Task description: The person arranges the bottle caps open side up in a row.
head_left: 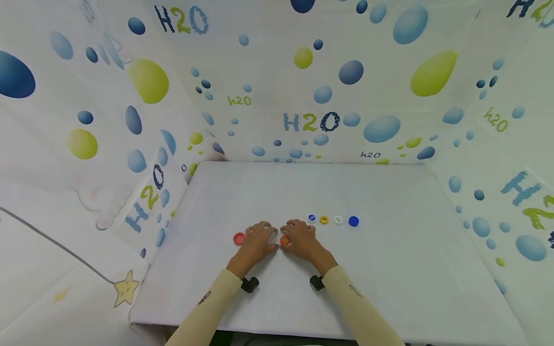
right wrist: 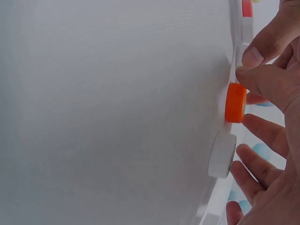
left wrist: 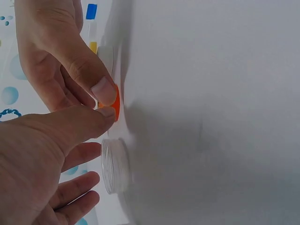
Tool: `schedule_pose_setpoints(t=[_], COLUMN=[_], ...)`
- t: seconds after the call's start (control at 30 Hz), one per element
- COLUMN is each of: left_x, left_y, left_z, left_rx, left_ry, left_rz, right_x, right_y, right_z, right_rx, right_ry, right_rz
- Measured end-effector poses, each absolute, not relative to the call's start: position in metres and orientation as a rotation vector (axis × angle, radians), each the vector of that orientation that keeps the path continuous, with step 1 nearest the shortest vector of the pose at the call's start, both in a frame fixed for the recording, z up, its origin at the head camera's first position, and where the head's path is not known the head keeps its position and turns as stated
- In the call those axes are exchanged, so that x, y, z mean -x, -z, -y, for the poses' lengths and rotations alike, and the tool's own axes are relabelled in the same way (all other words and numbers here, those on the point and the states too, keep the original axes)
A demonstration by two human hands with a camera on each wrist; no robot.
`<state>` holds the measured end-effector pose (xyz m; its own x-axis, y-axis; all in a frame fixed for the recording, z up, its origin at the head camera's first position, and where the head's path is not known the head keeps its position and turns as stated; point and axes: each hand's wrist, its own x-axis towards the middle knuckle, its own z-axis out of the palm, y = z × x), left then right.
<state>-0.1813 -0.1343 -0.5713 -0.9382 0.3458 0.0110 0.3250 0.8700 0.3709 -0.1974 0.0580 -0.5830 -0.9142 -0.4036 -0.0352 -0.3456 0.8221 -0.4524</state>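
Note:
Both hands meet over the white tabletop, thumb tips almost together. My right hand (head_left: 301, 240) holds a small orange bottle cap (head_left: 284, 240) between curved thumb and index finger; the right wrist view has the orange cap (right wrist: 236, 103) standing on edge. My left hand (head_left: 258, 241) is loosely curved, its thumb beside the orange cap. A clear ridged cap (left wrist: 115, 166) stands by the left fingertips, a gap apart from the thumb. Near the right hand's other fingers is a white cap (right wrist: 222, 155). A red cap (head_left: 239, 239) lies left of the left hand.
Beyond the right hand runs a row: a blue-and-white cap (head_left: 311, 217), a yellow cap (head_left: 323, 219), a white patterned cap (head_left: 338, 220) and a blue cap (head_left: 353, 221). A printed cloth (head_left: 277, 101) hangs at the table's back and sides.

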Motion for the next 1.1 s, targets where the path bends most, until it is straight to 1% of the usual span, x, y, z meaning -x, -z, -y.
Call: schedule_pose_setpoints(t=[0.6, 1.1], left_x=[0.184, 0.183], left_y=[0.578, 0.578], left_z=[0.119, 0.119], left_rx=[-0.62, -0.668], left_ry=[-0.553, -0.559], left_rz=[-2.978, -3.023], right_x=[0.193, 0.192], right_y=[0.583, 0.582], right_z=[-0.07, -0.066], right_rx=[0.571, 0.597], right_ry=[0.734, 0.726], right_rz=[-2.887, -2.898])
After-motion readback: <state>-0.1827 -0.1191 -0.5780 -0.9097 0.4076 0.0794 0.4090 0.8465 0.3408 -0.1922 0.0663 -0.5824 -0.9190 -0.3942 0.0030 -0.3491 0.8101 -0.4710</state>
